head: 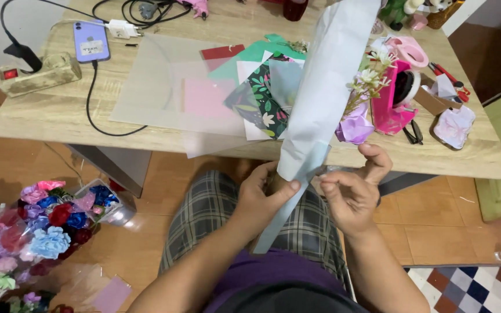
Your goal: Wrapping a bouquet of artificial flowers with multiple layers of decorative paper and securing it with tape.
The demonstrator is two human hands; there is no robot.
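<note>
Now your left hand (262, 194) pinches the pale blue paper wrap (326, 87), thumb pressed on its lower edge; it rises toward one o'clock over the table (59, 110). Your right hand (352, 191), fingers curled, touches its edge.

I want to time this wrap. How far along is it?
Done: little; the pale blue paper is only loosely rolled. In hand: left hand pinches its lower end, right hand beside it. Left: lilac flower and patterned sheets lie unused on the table.
</note>
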